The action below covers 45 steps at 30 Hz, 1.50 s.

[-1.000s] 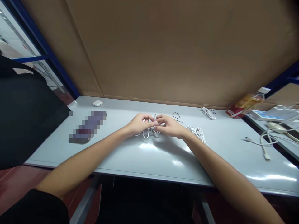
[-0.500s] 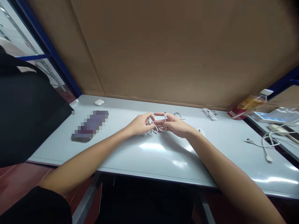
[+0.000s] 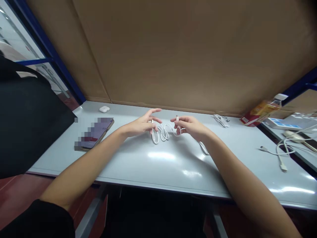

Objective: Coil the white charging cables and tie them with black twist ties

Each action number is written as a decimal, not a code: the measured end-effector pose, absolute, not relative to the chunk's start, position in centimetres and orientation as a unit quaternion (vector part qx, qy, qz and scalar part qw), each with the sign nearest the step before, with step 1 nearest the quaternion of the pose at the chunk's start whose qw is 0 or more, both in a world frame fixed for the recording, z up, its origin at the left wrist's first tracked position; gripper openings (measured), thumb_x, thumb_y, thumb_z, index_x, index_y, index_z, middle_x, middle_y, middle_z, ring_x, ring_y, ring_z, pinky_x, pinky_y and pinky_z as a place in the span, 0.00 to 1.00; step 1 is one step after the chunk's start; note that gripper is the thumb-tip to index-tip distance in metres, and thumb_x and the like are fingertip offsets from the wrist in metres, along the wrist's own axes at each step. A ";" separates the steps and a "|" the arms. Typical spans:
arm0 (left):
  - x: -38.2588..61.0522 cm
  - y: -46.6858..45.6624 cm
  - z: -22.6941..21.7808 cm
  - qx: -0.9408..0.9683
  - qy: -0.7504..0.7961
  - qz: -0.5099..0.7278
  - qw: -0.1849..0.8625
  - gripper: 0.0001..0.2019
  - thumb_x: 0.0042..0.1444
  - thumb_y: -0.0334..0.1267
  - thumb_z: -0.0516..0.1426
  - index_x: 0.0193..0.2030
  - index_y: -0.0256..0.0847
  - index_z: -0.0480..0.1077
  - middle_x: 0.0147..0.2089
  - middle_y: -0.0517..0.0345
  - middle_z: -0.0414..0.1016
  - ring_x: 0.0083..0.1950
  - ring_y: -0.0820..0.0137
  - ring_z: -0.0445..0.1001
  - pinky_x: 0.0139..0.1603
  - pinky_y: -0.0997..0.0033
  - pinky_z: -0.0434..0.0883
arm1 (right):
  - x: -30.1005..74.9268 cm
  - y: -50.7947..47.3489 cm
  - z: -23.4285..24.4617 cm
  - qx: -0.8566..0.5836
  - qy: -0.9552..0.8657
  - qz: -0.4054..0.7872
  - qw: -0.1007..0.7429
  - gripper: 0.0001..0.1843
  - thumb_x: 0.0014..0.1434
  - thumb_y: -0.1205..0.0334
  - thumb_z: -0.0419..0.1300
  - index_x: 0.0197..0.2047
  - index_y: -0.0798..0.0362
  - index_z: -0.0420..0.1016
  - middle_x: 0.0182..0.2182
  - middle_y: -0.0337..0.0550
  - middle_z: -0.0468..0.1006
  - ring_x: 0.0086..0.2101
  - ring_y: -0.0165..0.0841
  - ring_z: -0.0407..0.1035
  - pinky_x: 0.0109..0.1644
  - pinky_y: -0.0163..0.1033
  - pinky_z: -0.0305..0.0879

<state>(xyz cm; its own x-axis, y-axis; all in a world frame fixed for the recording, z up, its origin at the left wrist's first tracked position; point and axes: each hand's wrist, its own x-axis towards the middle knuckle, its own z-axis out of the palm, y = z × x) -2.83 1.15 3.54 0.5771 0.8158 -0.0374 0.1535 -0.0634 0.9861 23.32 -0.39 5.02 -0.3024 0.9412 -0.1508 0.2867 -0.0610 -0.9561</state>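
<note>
Between my hands a white charging cable [image 3: 164, 135] hangs in loose loops just over the table. My right hand [image 3: 190, 126] pinches one plug end between thumb and fingers, its metal tip pointing up. Thumb and lower fingers of my left hand [image 3: 141, 125] hold the other end of the same cable, while its index finger stretches away from the rest. A second white cable [image 3: 203, 148] lies partly hidden beneath my right forearm.
On the left are a phone [image 3: 99, 132] and a white earbud case [image 3: 104, 109]. A coiled white cable [image 3: 221, 120] lies at the back right, near a tilted drink bottle [image 3: 262, 110]. Loose cables [image 3: 279, 153] spread at the right. A cardboard panel [image 3: 173, 59] closes off the back.
My hands have moved apart, and the bunched cable has opened into looser loops between them. My left hand's fingers have spread. The second cable beside my right forearm shows in a different spot.
</note>
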 end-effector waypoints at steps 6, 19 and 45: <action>-1.6 0.9 1.2 0.622 0.346 0.341 0.613 0.43 0.51 0.36 0.71 0.71 0.47 0.56 0.63 0.38 0.70 0.47 0.61 0.82 0.47 0.59 0.77 | 23.8 -0.4 4.1 -0.442 -0.628 0.585 0.259 0.15 0.61 0.54 0.66 0.48 0.52 0.78 0.35 0.45 0.79 0.32 0.34 0.73 0.42 0.43 0.73; 0.5 0.5 0.0 0.515 0.354 0.365 0.690 0.36 0.56 0.38 0.69 0.68 0.36 0.60 0.48 0.42 0.83 0.42 0.66 0.81 0.48 0.64 0.75 | 23.5 -0.1 3.4 -0.420 -0.594 0.645 0.237 0.17 0.57 0.55 0.70 0.47 0.50 0.76 0.39 0.45 0.83 0.35 0.35 0.77 0.44 0.43 0.75; 0.7 0.8 -1.1 0.672 0.304 0.383 0.556 0.17 0.58 0.46 0.66 0.51 0.42 0.82 0.56 0.46 0.80 0.55 0.59 0.78 0.53 0.59 0.73 | 23.2 -0.4 3.2 -0.456 -0.711 0.471 0.254 0.06 0.56 0.63 0.65 0.39 0.51 0.79 0.36 0.44 0.82 0.34 0.36 0.79 0.42 0.42 0.74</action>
<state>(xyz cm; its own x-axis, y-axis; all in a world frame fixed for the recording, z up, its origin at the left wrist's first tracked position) 0.69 0.77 -1.15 0.5220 0.8343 0.1774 -0.0173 -0.1975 0.9801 23.23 -0.38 3.19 -0.4544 0.8882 -0.0681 0.4091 0.1401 -0.9017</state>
